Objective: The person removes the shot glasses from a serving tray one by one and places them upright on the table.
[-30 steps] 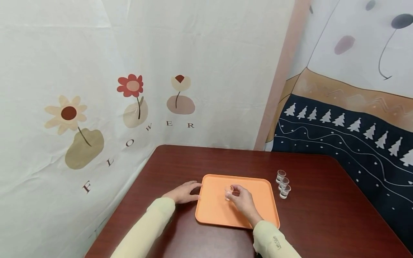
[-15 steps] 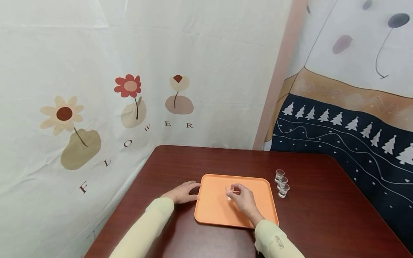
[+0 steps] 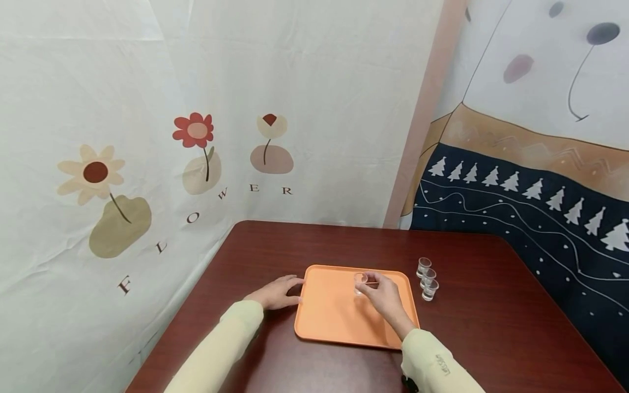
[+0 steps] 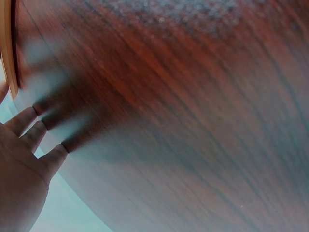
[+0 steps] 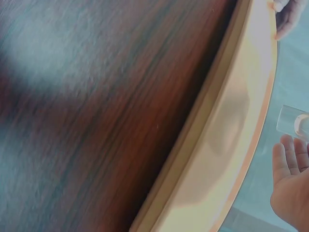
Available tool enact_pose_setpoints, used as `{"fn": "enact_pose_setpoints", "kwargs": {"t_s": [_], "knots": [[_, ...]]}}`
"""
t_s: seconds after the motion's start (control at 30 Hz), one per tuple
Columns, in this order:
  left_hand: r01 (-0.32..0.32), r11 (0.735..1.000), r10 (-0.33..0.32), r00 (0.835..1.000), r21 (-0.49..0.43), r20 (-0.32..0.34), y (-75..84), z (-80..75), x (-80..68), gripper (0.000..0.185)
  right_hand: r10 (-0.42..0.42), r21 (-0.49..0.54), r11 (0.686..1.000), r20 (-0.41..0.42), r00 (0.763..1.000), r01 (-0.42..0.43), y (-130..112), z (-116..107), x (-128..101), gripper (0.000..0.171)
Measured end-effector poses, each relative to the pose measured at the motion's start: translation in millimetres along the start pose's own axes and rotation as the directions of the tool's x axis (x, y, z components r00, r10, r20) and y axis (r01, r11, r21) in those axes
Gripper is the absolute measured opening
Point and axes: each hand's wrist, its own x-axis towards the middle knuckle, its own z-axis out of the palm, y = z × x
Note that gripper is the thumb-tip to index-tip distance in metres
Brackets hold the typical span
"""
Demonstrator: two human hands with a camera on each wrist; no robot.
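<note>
Printed fabric backdrops are hanging behind a dark reddish wood-grain table, its surface glossy and its far corners rounded. Lying flat near the front edge is an orange tray, matte plastic, rectangular with rounded corners and a low raised rim. Three small clear shot glasses are standing upright in a tight row on the wood just right of the tray, close to one another and to the rim.

Bare wood is stretching wide beyond the tray toward the far edge and to the right of the row; the tray floor itself is showing mostly bare.

Right hand is pinching a fourth clear glass between thumb and fingertips, fingers curled round it, over the tray's far middle part. Whether its base is touching the tray cannot be told. The right wrist view is showing only a blurred slice of the glass beyond the fingers.

Left hand is resting flat on the table, fingers extended and relaxed, tips at the tray's left rim, gripping nothing.
</note>
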Motion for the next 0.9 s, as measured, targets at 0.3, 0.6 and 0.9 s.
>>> {"fn": "enact_pose_setpoints", "kwargs": {"t_s": [0.3,0.6,0.9], "knots": [[0.007,1.000,-0.007,1.000,0.002,0.004,-1.0,0.0,-0.2,0.061,-0.026,-0.041,0.999,-0.038,0.999,0.024,9,-26,-3,0.039],[0.016,1.000,-0.016,1.000,0.004,0.005,-1.2,-0.1,0.6,0.060,-0.007,-0.010,1.000,-0.057,0.998,0.006,19,-59,-6,0.040],[0.000,1.000,0.000,1.000,0.011,0.009,0.8,-1.2,-1.4,0.060,-0.003,-0.119,0.993,-0.120,0.993,-0.011,32,-88,-11,0.044]]}}
